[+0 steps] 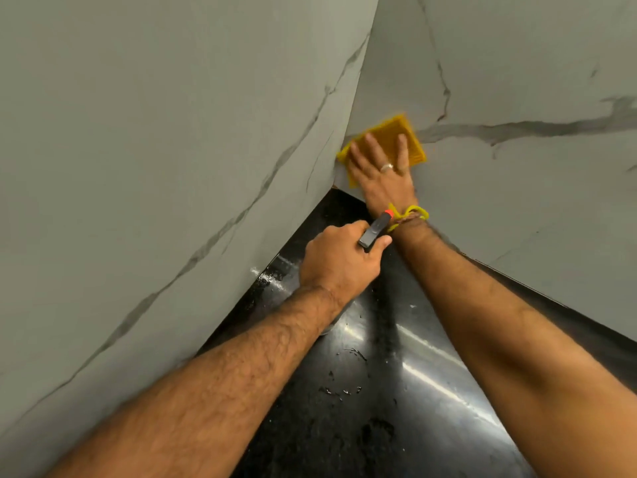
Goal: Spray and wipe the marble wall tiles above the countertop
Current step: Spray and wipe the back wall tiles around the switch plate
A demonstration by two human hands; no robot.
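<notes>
My right hand lies flat with spread fingers on a yellow cloth, pressing it against the white marble wall tile low in the corner, just above the countertop. My left hand grips a spray bottle head, black with an orange nozzle tip that points toward the corner. The bottle's body is hidden under that hand. A second marble wall with grey veins meets the first at the corner on the left.
A glossy black countertop runs below the walls, with water droplets and wet streaks on it. A yellow and brown thread band circles my right wrist, and a ring sits on one finger.
</notes>
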